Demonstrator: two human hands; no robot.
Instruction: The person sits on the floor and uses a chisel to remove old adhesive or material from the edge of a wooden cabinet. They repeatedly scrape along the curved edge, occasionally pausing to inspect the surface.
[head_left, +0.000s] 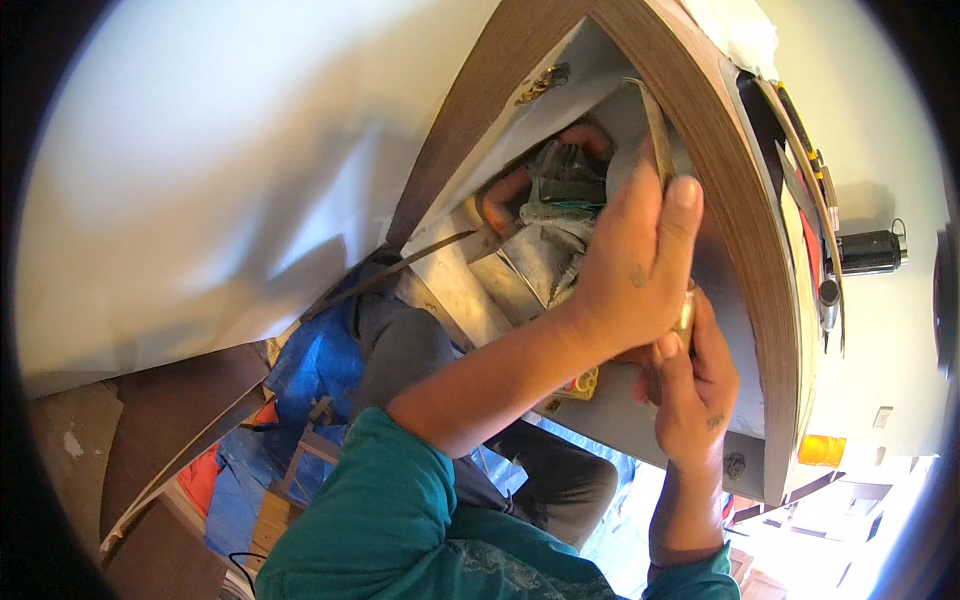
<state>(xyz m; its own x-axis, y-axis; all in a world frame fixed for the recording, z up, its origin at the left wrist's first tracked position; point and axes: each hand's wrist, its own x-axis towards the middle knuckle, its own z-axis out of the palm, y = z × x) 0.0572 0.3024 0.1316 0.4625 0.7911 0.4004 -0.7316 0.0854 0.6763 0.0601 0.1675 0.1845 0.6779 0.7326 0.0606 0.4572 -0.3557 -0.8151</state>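
Observation:
A long, narrow-bladed hand tool (657,125) with a slightly bent tip rises along the inner side of the brown wood-grain frame (735,170). Its exact kind I cannot make out. My left hand (640,265) is closed around the blade's lower part, thumb pointing up, other fingers mostly hidden. Below it, my right hand (695,385) wraps the tool's handle (685,315), where a shiny band shows. Both hands are in front of the pointed opening of a pale cabinet-like structure. The blade's tip lies near the inner edge of the frame's right side.
Inside the opening lie crumpled grey-green cloth (565,195) and orange rounded pieces (498,205). A thin dark strip (400,265) sticks out at the left. Blue sheeting (315,360) and brown panels (190,420) lie lower left. A black cylinder (868,252) stands beyond the frame's right side.

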